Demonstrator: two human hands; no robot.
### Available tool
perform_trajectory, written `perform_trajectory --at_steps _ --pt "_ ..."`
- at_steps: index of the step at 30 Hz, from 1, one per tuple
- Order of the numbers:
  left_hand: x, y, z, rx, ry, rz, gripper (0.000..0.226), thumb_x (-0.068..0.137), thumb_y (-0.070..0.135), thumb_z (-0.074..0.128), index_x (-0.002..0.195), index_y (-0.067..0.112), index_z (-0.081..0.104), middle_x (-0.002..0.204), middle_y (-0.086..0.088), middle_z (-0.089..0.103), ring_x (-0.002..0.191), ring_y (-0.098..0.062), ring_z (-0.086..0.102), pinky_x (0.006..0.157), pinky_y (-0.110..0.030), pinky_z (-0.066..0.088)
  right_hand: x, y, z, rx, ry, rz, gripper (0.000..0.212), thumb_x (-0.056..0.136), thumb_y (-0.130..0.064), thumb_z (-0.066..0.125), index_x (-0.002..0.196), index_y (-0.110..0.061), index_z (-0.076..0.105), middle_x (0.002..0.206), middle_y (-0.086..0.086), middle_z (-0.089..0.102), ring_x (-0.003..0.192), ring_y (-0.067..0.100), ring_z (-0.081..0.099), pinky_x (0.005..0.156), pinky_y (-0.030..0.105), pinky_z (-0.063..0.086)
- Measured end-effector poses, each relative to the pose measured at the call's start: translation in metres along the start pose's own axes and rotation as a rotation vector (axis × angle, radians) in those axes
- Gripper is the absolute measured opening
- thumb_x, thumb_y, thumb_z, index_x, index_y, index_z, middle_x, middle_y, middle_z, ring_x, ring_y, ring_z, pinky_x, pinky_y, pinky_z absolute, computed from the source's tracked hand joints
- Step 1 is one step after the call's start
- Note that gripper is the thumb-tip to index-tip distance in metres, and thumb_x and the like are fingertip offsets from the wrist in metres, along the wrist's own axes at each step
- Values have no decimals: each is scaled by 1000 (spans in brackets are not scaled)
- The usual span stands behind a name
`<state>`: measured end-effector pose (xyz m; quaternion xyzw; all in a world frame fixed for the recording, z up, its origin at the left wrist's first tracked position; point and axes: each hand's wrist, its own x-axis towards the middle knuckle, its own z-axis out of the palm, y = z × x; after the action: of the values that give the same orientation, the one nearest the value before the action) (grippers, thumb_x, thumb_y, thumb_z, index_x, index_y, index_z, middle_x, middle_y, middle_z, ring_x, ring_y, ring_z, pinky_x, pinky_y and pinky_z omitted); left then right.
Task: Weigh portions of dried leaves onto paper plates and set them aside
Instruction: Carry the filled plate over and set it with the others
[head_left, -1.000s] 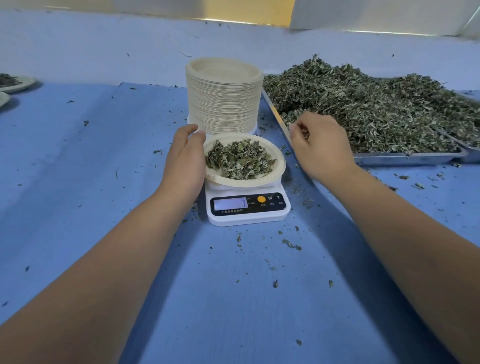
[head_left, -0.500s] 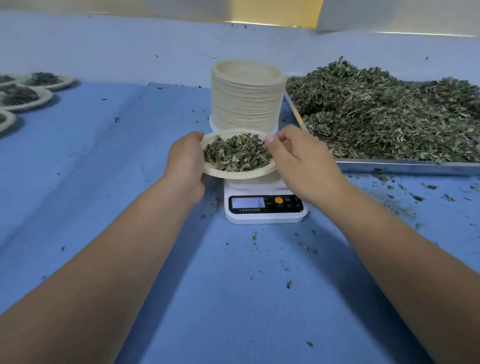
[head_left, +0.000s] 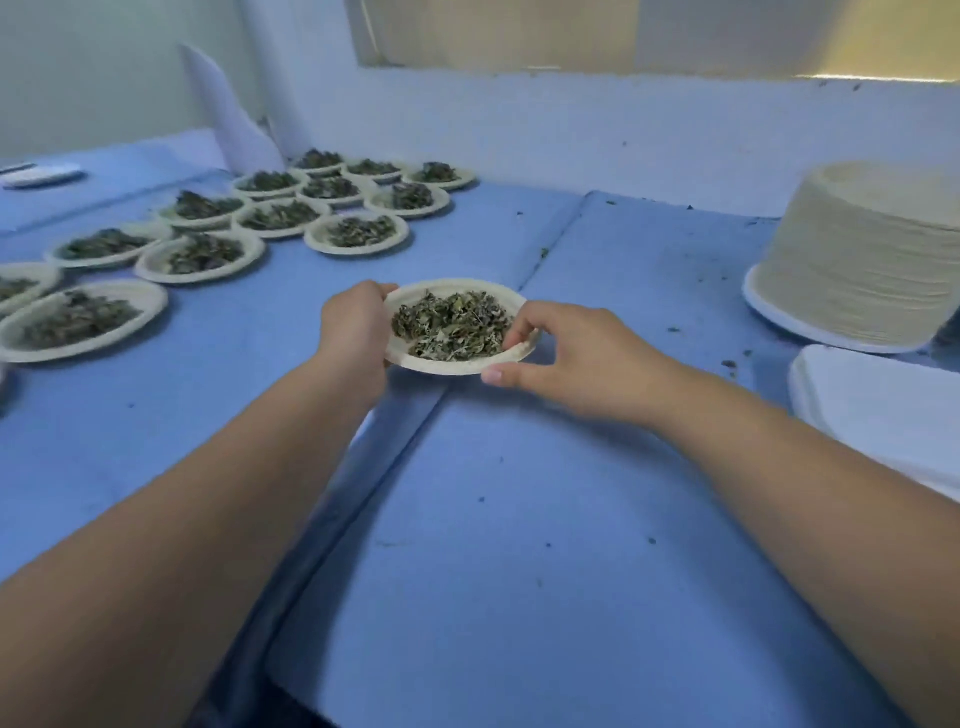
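Note:
A paper plate (head_left: 447, 365) heaped with dried leaves (head_left: 451, 324) is held just above the blue table between both hands. My left hand (head_left: 356, 327) grips its left rim. My right hand (head_left: 566, 356) pinches the right rim, thumb under the edge and fingers curled over it. Several filled plates (head_left: 356, 233) lie in rows at the far left. The stack of unused paper plates (head_left: 862, 254) stands at the right edge. The white scale (head_left: 878, 402) shows only as a corner at the right. The tray of loose leaves is out of view.
The blue table cover (head_left: 519, 493) has a seam running from the middle towards me and is dotted with leaf crumbs. A white wall (head_left: 571, 135) closes the back. A flat white object (head_left: 41, 174) lies at the far left.
Both hands have lifted the filled plate off the scale and carried it left. My view has swung left, so the rows of filled plates now show and the leaf tray has left the frame.

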<state>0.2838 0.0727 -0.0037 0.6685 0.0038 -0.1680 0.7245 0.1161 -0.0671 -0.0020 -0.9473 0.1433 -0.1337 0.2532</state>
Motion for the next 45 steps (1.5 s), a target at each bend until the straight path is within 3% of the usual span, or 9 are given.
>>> perform_trajectory --at_steps 6,11,14,20,24,27,32,35,45 --pt "58 8 -79 250 157 120 25 97 13 43 75 20 53 95 -8 61 87 -23 52 77 -38 44 86 -37 73 -23 -71 -26 42 75 -70 71 92 -34 57 92 -18 60 90 9 57 77 32 46" --pt "62 -4 -110 270 277 278 39 99 18 42 133 18 62 128 5 61 120 -14 52 96 -23 33 148 -65 116 -102 -66 -18 49 76 -76 64 99 -33 54 104 -5 66 101 22 60 90 41 50" --pt "60 -6 -106 253 242 315 44 100 20 44 141 18 56 142 2 58 131 -15 51 105 -25 35 176 -85 133 -137 -58 -21 56 79 -78 57 108 -31 50 115 1 66 111 29 59 98 48 47" --pt "65 -11 -104 247 208 312 42 99 19 45 140 23 56 103 26 58 104 -4 50 84 -12 35 205 -103 148 -159 -51 27 53 82 -77 52 107 -30 45 119 3 65 115 32 57 100 51 45" --pt "57 -9 -99 310 203 356 44 99 17 46 141 21 55 86 25 53 90 6 54 74 -6 38 207 -112 145 -159 -91 72 68 83 -70 56 132 -24 42 130 10 60 121 35 55 102 51 44" --pt "43 -4 -85 320 134 419 47 97 14 45 144 19 53 112 5 67 106 -11 57 92 -25 44 193 -113 132 -98 -153 82 71 85 -47 59 141 -17 27 126 18 58 119 39 54 103 52 43" --pt "11 -3 -49 339 -10 500 49 98 13 42 146 16 50 113 24 59 90 17 42 74 6 26 137 -88 75 -76 -18 4 73 88 -51 56 146 -21 23 98 11 57 93 31 54 80 41 43" --pt "-13 -5 -12 399 -121 538 50 101 19 39 151 18 45 148 2 54 126 -4 47 97 -18 33 93 -60 36 -80 69 1 66 90 -55 52 144 -26 27 91 2 56 88 25 53 75 37 41" --pt "-127 -26 177 457 -508 696 43 106 24 39 146 17 53 146 -1 58 133 -13 51 96 -16 33 -74 76 -99 -194 443 131 44 95 -45 53 135 -29 42 133 4 64 110 30 64 90 41 51"
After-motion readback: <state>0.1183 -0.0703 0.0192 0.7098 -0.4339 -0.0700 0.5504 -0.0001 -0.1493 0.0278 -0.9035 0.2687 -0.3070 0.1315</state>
